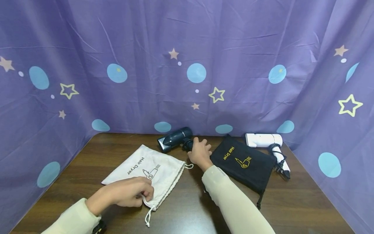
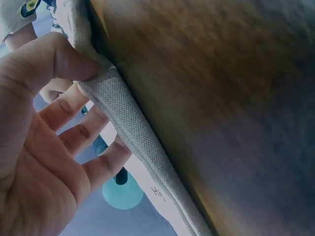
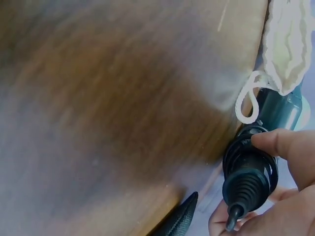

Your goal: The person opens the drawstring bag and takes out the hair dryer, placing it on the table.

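Observation:
A white drawstring bag printed "Hair Dryer" lies on the left of the table. My left hand pinches its near edge; in the left wrist view the thumb presses the cloth rim with fingers behind. At the back, a dark hair dryer lies with its nozzle to the left. My right hand is at its handle. In the right wrist view the thumb lies on the black cord wound round the handle, and the fingers curl behind it, partly hidden.
A black drawstring bag lies right of my right hand. Beyond it rests a white hair dryer with a black cord round its handle. The purple curtain borders the wooden table at the back and sides.

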Available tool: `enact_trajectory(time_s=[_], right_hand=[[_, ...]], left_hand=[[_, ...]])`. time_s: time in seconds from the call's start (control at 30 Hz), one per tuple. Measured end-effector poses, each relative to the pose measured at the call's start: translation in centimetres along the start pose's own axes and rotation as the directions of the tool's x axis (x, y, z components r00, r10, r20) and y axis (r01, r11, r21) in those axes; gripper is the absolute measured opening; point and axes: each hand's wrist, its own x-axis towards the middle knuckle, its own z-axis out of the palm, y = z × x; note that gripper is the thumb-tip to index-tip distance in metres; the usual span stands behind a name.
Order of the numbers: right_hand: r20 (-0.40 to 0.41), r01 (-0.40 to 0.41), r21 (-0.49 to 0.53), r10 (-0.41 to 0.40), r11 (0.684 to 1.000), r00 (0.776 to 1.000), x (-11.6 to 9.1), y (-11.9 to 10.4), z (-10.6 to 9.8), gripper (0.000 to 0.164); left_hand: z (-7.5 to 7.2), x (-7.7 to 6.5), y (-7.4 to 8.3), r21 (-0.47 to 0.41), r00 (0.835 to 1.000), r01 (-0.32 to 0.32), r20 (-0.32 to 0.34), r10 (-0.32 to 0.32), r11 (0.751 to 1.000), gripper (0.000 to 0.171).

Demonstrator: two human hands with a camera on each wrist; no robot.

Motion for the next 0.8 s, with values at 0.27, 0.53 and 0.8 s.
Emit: enact_trajectory(time_s=[0.27,0.53,0.8], right_hand=[[0.028,0.025,-0.07,-0.023,0.997,0.999,-0.3,0.1,-0.7,0.058],[0.096,0.108,-0.083,-0.099,0.991,0.99,-0.2,1.1,-1.8,0.056],[0.139,0.173,-0.088,-0.16,0.981,0.977,-0.5,2.2,-2.5,0.057]], left_hand=[[0.1,0.0,0.1,0.015,1.0,0.005,-0.006,-0.005,1.0,0.034],[-0.2,0.0,0.6,0.052,0.997,0.079,0.015,-0.08,0.995,0.032],[-0.2,0.1,0.4,0.063,0.992,0.121,0.007,-0.122,0.991,0.028]])
